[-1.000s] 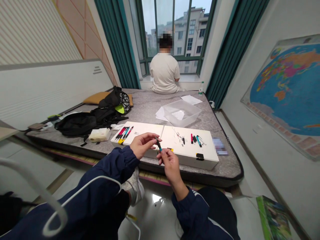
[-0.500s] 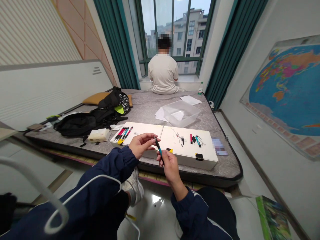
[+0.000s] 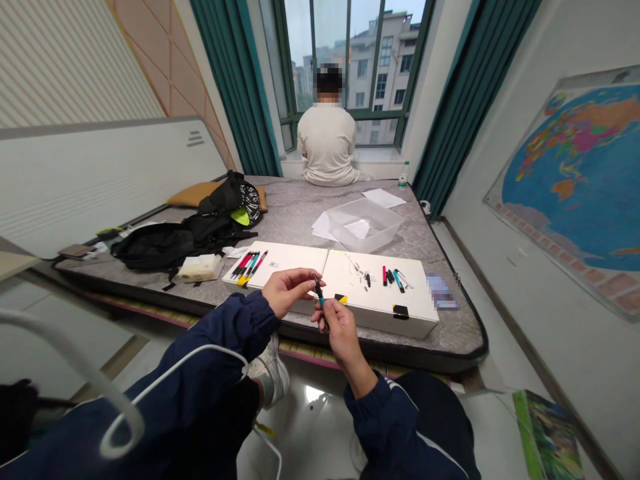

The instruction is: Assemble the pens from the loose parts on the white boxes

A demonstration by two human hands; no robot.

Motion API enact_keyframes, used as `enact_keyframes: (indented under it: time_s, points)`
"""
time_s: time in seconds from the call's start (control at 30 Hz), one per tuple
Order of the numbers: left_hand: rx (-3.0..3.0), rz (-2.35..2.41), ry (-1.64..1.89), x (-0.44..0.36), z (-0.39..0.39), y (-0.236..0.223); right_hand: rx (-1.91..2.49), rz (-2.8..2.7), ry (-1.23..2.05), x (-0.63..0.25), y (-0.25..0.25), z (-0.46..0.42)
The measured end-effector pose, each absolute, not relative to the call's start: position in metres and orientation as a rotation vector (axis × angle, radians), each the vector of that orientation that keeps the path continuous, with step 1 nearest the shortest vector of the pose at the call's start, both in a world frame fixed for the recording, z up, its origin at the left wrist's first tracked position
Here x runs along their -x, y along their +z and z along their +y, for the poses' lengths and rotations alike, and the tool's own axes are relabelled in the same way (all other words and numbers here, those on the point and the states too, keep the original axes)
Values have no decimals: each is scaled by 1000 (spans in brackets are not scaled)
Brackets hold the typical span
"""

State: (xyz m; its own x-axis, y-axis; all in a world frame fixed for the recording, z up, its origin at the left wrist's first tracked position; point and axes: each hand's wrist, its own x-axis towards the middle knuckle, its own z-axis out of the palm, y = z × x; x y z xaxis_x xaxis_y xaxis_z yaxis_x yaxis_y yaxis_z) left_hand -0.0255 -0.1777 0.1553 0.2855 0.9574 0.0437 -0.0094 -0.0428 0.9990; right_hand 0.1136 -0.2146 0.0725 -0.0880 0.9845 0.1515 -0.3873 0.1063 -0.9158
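Between my two hands a black and teal pen (image 3: 321, 293) slants, its upper end toward the window. My left hand (image 3: 287, 291) pinches the black upper end with thumb and fingertips. Lower down, my right hand (image 3: 341, 328) is closed round the teal and black barrel. Just beyond are two white boxes side by side. On the left box (image 3: 295, 257) lies a row of several red, teal and black pens (image 3: 249, 264). The right box (image 3: 345, 293) carries small loose pen parts (image 3: 367, 279) and several red, black and teal barrel pieces (image 3: 397, 279).
A clear plastic bin (image 3: 367, 227) and paper sheets (image 3: 384, 198) lie on the grey mattress (image 3: 290, 207). A black backpack (image 3: 155, 247) and a tissue pack (image 3: 200, 268) are at left. A person in white (image 3: 327, 143) sits by the window. A white cable (image 3: 190, 353) crosses my left sleeve.
The pen's upper end and my left hand have shifted slightly right, closer to my right hand. The whole view has moved a little. Both hands still hold the pen.
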Motion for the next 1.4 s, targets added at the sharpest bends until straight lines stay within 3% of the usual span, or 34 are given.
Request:
enact_keyframes:
  time_s: [0.27,1.4]
  points:
    - [-1226,943,968,28,-174,154,588,-825,1622,-112,72,-215]
    - [-1271,946,986,32,-171,144,690,-918,1489,-115,58,-204]
